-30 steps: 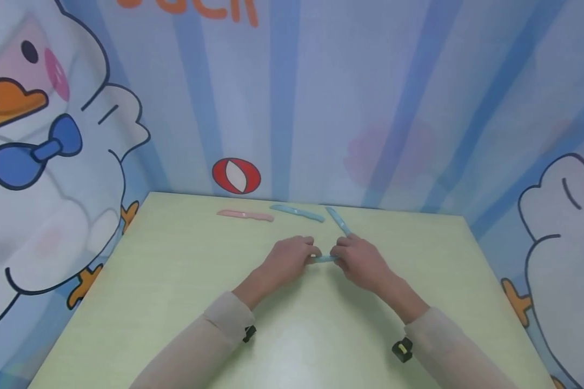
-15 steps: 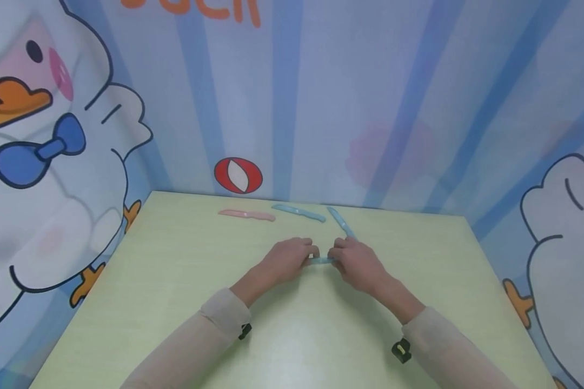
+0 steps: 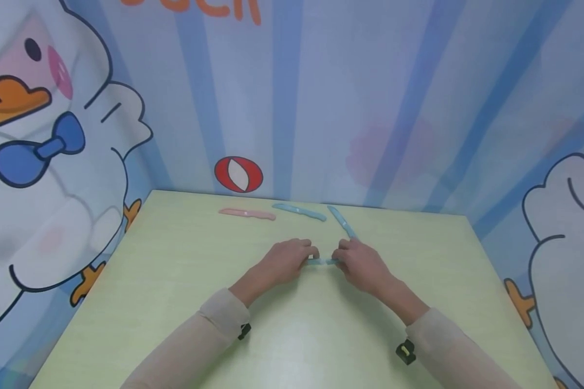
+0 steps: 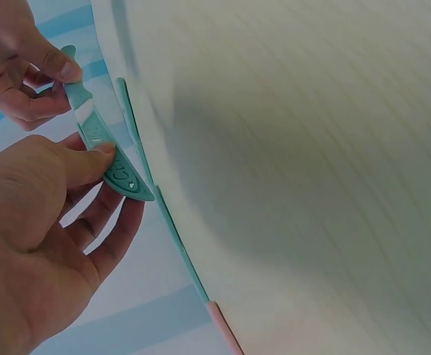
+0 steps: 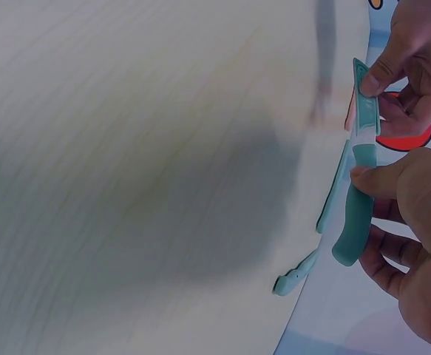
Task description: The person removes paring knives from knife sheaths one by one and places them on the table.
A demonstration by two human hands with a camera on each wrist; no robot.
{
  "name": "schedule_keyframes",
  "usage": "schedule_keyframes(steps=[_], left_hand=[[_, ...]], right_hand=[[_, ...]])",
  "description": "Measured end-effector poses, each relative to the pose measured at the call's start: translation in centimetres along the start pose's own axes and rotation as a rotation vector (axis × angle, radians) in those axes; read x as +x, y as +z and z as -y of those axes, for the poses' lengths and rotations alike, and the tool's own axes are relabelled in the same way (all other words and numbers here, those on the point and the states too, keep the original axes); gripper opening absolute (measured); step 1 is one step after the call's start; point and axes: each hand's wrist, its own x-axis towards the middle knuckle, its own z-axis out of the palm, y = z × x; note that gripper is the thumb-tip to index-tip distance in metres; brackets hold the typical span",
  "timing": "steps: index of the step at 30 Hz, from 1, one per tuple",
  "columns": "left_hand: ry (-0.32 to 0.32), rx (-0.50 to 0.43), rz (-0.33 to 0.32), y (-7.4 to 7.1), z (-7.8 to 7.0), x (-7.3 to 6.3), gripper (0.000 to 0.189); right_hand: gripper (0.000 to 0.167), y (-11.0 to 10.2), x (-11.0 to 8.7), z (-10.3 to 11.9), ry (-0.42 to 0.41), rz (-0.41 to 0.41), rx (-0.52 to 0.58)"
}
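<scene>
A: What's nearest in your head view?

B: The table (image 3: 292,335). I have a broad stretch sideways; its left and right edges lie well apart from both hands.

A: And the fingers?

B: The left hand (image 3: 286,260) pinches the blade (image 5: 367,111), the right hand (image 3: 364,266) grips the handle (image 5: 359,214). So the knife (image 5: 364,154) sits between them, over the table.

A: From the head it looks like two stubs.

B: Both wrist views give me it whole, a white band (image 4: 85,111) joining blade and handle.

A: Any writing?

B: Raised marks on the blade, partly under the thumb. I can't read them.

A: Beyond that?

B: A slanted knife (image 3: 342,220), its near end covered by the right hand; my right wrist view shows that end. Then the blue knife (image 3: 299,212) and pink knife (image 3: 247,214) near the back edge, where the wall (image 3: 321,97) limits my reach.

A: The wall?

B: A printed ball (image 3: 238,174), and orange letters (image 3: 229,7) cut off at the top.
</scene>
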Motion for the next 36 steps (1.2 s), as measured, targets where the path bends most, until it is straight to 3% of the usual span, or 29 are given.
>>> schedule_keyframes(steps=[14,26,36], left_hand=[[-0.015,-0.022,0.024,0.1,0.0,0.0,0.027],[-0.020,-0.026,0.011,1.1,0.6,-0.2,0.025],[-0.023,-0.055,-0.003,0.5,0.7,-0.2,0.025]], right_hand=[[0.010,0.1,-0.7,-0.7,0.042,0.031,0.012],[0.010,-0.4,-1.7,-1.3,0.069,0.037,0.072],[0.012,-0.6,-2.3,-2.0,0.076,0.018,0.131]])
